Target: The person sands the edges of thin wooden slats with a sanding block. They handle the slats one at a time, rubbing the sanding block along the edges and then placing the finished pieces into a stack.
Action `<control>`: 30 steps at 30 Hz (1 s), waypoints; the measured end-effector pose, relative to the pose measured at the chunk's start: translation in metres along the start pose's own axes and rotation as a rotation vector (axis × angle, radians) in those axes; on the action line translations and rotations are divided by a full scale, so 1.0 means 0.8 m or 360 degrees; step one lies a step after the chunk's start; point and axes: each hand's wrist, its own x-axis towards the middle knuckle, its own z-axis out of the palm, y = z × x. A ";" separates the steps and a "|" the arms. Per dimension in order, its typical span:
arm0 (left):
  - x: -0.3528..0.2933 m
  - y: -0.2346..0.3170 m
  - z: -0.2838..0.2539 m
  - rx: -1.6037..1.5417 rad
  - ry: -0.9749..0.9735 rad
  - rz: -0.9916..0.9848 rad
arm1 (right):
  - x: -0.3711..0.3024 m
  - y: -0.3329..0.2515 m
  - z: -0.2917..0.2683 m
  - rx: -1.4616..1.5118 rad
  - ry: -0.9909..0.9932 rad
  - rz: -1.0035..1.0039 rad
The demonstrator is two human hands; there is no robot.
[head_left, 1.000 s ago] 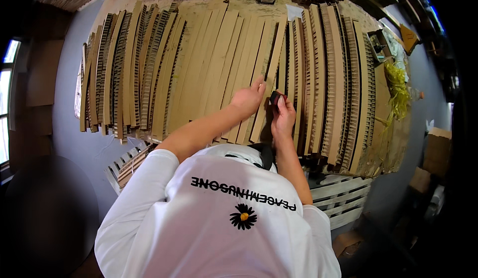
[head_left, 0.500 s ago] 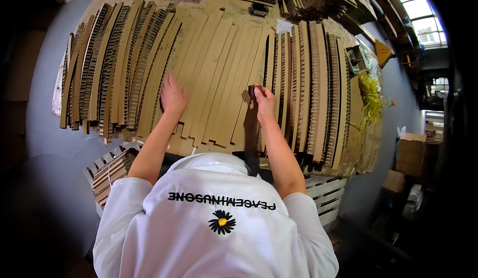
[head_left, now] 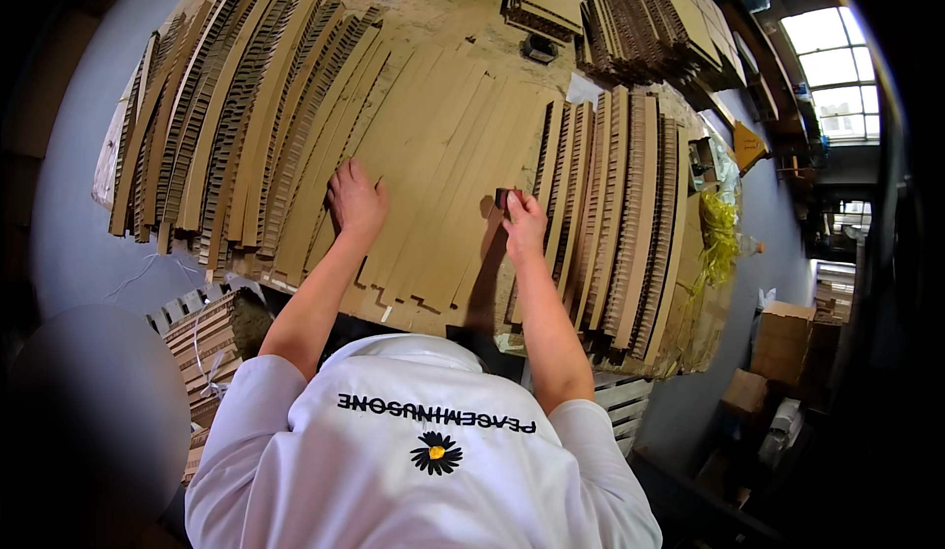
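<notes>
Left hand (head_left: 358, 205) moved leftward | grip loosely spread, holding nothing | right hand (head_left: 525, 226) pinches one dark block (head_left: 502, 198)

This is a workshop, by the look of it: cardboard strips (head_left: 433, 175) in long rows fill a stained table (head_left: 697, 331), with stacks (head_left: 645, 32) at its far side, yellow twine (head_left: 719, 236) at its edge and cartons (head_left: 783, 340) beyond.

Tan cardboard strips (head_left: 428, 170), flat, side by side, small dark block (head_left: 502, 198), held
</notes>
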 end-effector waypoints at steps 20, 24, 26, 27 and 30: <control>-0.202 0.001 -0.035 -0.0584 0.0840 -0.0429 | 0.317 -0.201 0.131 -0.0209 -0.0657 -0.0336; -0.202 0.005 -0.019 -0.0556 0.0863 -0.0481 | 0.393 -0.201 0.186 -0.0400 -0.0639 -0.0361; -0.195 0.007 -0.012 -0.0584 0.0881 -0.0502 | 0.416 -0.194 0.209 -0.0393 -0.0740 -0.0351; -0.191 0.008 -0.013 -0.0584 0.0893 -0.0512 | 0.418 -0.186 0.221 -0.0379 -0.0786 -0.0338; -0.186 0.014 -0.011 -0.0566 0.0953 -0.0529 | 0.407 -0.156 0.233 -0.0293 -0.0983 -0.0329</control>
